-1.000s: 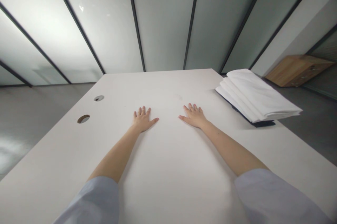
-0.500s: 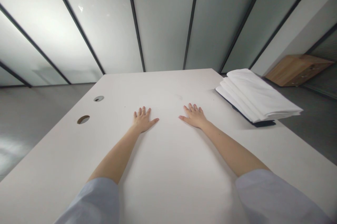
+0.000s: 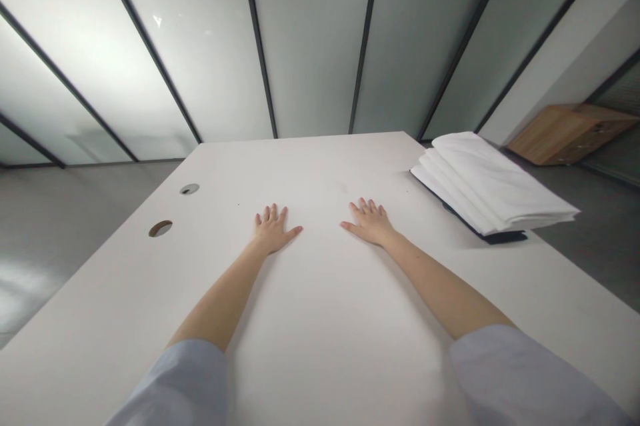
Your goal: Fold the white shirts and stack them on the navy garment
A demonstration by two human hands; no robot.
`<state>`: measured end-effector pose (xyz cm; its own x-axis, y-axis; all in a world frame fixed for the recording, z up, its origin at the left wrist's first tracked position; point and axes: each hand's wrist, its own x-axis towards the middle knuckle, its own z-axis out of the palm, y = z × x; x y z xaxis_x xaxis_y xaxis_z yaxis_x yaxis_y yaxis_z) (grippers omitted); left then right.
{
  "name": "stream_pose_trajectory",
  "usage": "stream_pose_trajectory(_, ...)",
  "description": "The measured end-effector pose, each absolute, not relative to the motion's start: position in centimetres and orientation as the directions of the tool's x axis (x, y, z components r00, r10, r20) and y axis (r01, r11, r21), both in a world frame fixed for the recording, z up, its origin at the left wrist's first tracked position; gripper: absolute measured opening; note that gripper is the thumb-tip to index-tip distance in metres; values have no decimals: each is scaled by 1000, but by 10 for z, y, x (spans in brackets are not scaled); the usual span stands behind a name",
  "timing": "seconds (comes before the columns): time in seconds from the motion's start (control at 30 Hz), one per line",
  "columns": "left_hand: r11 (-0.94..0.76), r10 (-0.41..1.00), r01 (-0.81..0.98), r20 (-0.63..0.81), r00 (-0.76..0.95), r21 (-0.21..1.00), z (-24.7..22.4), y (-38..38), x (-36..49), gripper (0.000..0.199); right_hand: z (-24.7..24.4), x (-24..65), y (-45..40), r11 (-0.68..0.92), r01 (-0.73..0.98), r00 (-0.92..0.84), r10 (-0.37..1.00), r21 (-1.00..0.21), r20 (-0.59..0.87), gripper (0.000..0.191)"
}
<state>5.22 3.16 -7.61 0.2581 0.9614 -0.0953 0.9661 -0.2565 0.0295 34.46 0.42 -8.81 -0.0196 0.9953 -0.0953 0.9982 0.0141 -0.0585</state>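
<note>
Palm down on the white table lies my left hand, its fingers spread and holding nothing. My right hand rests flat a short way to its right, also with fingers apart and nothing in them. The two thumbs point towards each other with bare tabletop between. Nearest to my right hand is a stack of folded white cloth at the table's right side. Under the cloth a dark, flat item shows only along its edge; I cannot tell what it is.
Two round holes pierce the table's left part: an open one and one with a grey cover. Frosted glass panels stand behind the far edge. A wooden cabinet is on the floor at the back right.
Both hands stay flat in the same places on the table. Only the camera view has shifted very slightly; the cloth stack has not moved.
</note>
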Motion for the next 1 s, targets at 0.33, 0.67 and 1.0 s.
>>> stream_pose_trajectory(0.33, -250, 962, 968, -104, 252, 29, -75, 31, 53, 94, -82, 343, 1, 5, 999, -11, 993, -52, -115, 92)
stream_pose_trajectory(0.67, -248, 963, 969, -111, 245, -7, -74, 30, 53, 94, -89, 346, 5, 8, 999, -14, 992, -45, -129, 95)
stream_pose_trajectory(1.0, -245, 963, 969, -115, 243, -4, -75, 31, 53, 94, -84, 343, 2, 0, 999, -6, 992, -42, -128, 94)
